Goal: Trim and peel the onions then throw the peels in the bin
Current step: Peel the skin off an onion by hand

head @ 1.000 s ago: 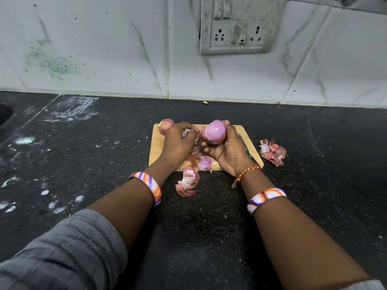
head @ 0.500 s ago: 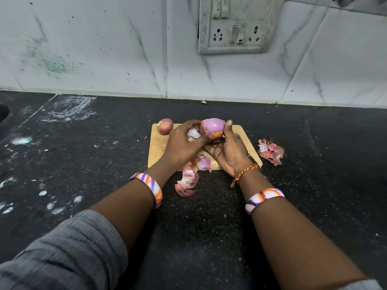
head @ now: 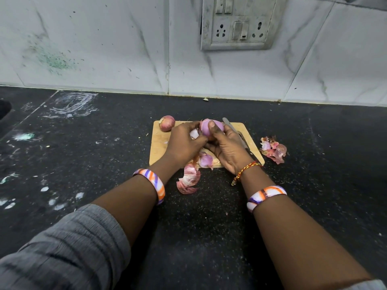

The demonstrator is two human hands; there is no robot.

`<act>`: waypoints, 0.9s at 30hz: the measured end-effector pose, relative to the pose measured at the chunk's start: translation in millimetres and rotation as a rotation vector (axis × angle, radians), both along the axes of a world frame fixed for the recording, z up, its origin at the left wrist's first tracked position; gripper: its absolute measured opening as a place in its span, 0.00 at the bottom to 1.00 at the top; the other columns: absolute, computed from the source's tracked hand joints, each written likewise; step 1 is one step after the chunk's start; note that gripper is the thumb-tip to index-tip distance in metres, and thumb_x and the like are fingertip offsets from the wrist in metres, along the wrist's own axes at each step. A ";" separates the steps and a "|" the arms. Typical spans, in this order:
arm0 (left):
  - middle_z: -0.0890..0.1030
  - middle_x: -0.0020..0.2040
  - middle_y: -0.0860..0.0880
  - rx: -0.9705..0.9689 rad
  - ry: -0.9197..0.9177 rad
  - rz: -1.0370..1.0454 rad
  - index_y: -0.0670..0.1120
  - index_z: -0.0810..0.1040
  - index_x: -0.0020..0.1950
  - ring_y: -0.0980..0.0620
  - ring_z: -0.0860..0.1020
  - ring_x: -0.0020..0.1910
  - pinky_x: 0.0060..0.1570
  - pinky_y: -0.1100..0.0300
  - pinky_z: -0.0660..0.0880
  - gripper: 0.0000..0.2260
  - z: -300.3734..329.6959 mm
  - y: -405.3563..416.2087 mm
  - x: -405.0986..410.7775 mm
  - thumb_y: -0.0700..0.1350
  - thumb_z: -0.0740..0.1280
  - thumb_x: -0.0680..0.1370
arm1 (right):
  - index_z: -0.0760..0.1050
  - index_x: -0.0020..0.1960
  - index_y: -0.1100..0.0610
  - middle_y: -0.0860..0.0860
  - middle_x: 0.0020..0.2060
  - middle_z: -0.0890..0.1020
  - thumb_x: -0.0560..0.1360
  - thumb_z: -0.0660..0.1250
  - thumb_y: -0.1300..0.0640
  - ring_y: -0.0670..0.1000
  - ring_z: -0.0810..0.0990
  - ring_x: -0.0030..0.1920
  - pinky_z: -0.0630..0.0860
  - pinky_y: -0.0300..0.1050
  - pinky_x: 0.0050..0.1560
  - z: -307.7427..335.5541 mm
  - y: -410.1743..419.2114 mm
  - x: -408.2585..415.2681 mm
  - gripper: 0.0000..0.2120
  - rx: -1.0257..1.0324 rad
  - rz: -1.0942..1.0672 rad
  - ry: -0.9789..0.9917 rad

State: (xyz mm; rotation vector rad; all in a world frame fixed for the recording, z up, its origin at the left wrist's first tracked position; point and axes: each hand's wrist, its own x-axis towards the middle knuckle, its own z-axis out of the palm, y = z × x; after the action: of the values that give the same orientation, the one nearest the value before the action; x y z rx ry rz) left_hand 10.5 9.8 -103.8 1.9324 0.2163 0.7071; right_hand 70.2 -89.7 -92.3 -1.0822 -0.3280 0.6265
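both your hands grip the peeled onion (head: 210, 127) over the cutting board (head: 159, 147): right hand (head: 227, 149) thumb on top, left hand (head: 184, 143) at 9 o'clock. unpeeled onion (head: 167, 123) at board's 11 o'clock corner.

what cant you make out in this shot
Head view, the only one:
- Knife: mostly hidden behind the right hand.
- Peeled onion: underside covered by both hands; left hand hides what its fingers pinch.
- Bin: not in frame.
- Dark object: cut off by left edge.
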 end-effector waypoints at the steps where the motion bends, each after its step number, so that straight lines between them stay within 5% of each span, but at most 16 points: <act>1: 0.83 0.42 0.47 0.033 -0.001 0.013 0.41 0.81 0.52 0.56 0.78 0.39 0.41 0.63 0.74 0.17 -0.2 0.2 0.2 0.47 0.64 0.67 | 0.69 0.60 0.63 0.56 0.45 0.79 0.78 0.61 0.61 0.49 0.80 0.43 0.81 0.40 0.41 -0.4 0.9 -0.5 0.12 -0.014 -0.008 -0.021; 9: 0.80 0.33 0.45 0.077 0.019 0.114 0.39 0.80 0.41 0.53 0.73 0.30 0.32 0.59 0.69 0.07 -8.7 5.2 4.5 0.39 0.63 0.73 | 0.73 0.51 0.61 0.57 0.38 0.79 0.78 0.61 0.57 0.46 0.80 0.29 0.80 0.38 0.33 2.2 0.5 -2.3 0.08 -0.140 0.010 -0.129; 16: 0.71 0.24 0.47 -0.342 -0.009 0.161 0.39 0.75 0.31 0.55 0.68 0.24 0.27 0.63 0.65 0.12 -3.6 13.6 4.7 0.33 0.59 0.74 | 0.72 0.46 0.60 0.59 0.30 0.78 0.79 0.58 0.51 0.47 0.74 0.21 0.73 0.35 0.22 9.6 -7.0 -4.7 0.12 -0.181 0.079 -0.096; 20: 0.70 0.28 0.44 -0.550 -0.014 0.130 0.37 0.72 0.32 0.50 0.69 0.27 0.31 0.59 0.65 0.12 -1.1 13.6 7.7 0.34 0.58 0.75 | 0.72 0.44 0.60 0.56 0.28 0.80 0.79 0.54 0.49 0.50 0.72 0.26 0.68 0.34 0.21 11.4 -9.2 -3.9 0.16 -0.127 0.103 0.031; 27: 0.66 0.28 0.47 -0.653 -0.013 0.145 0.44 0.66 0.28 0.53 0.66 0.29 0.29 0.61 0.64 0.16 4.3 8.9 10.9 0.34 0.56 0.76 | 0.70 0.44 0.56 0.57 0.39 0.78 0.78 0.55 0.55 0.53 0.74 0.36 0.72 0.35 0.24 12.9 -6.5 -4.5 0.09 -0.007 0.041 0.129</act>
State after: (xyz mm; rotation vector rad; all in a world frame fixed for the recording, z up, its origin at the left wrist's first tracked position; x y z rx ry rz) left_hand 21.4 18.7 -99.5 1.2968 0.5151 0.6416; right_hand 65.7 -96.2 -79.4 -1.0385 -0.2365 0.7311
